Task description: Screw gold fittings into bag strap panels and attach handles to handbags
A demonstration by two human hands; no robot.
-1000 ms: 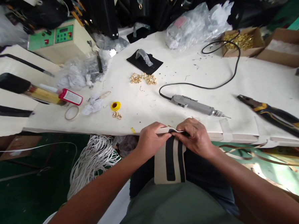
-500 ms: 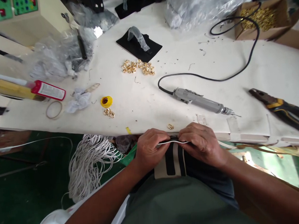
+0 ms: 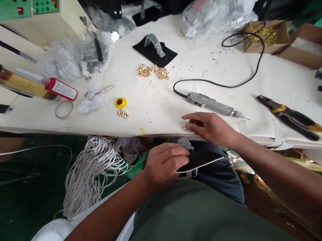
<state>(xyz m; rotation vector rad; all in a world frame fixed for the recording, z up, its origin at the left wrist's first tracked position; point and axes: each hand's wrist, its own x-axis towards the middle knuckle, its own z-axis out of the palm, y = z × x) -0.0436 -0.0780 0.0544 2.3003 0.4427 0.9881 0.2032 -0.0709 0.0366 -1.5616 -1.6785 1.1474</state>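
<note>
At the six o'clock side of the view, just off the near edge of the table [image 3: 157,106], the left hand [image 3: 165,160] grips a black panel [image 3: 204,159] by its nine o'clock end, fingers lying over the top and the thumb hard to make out. The panel lies above the person's lap, with a plastic-wrapped strap [image 3: 185,143] towards its ten o'clock. At two o'clock from that hand, the right hand [image 3: 211,128] is loosely spread over the table edge, its thumb tip at a small gold ring [image 3: 183,128]; I cannot tell whether they touch. From the ring, a grey electric screwdriver [image 3: 211,104] lies at two o'clock, pliers [image 3: 290,115] at three, a yellow round piece [image 3: 124,101] at ten, and a gold hardware pile [image 3: 162,74] at eleven, with a second black panel [image 3: 151,55] just beyond it.
</note>
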